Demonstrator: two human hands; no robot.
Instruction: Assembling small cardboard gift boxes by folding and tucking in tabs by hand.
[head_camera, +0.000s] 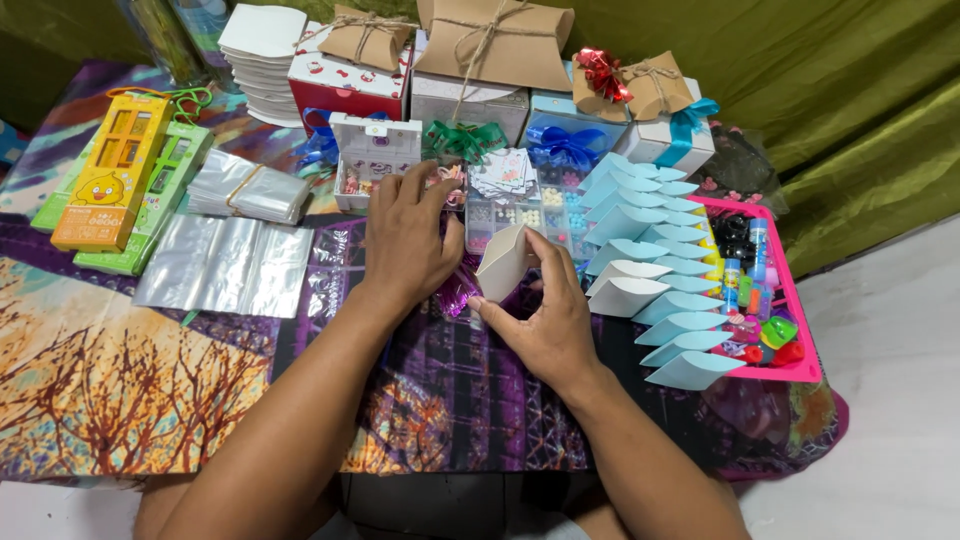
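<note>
— Where is the small white box, and who has it?

— The white pillow box (503, 262) sits at the centre of the frame, held upright in the right hand (545, 325); the grip is closed on it, thumb on the near edge and fingers curled round the far side.

— And the other hand?

— The left hand (408, 240) lies palm down just left of the box, fingers spread loosely over a shiny purple wrapper (458, 290); whether it pinches anything cannot be told.

— What surrounds them?

— A row of folded pale blue boxes (655, 290) runs down the right of the frame beside a pink tray (806, 350) of small toys. Clear plastic bags (225, 265) lie at the left on the patterned surface (120, 390), with yellow and green packs (110, 185) in the upper left. Brown kraft boxes (495, 45) with twine stand along the top.
</note>
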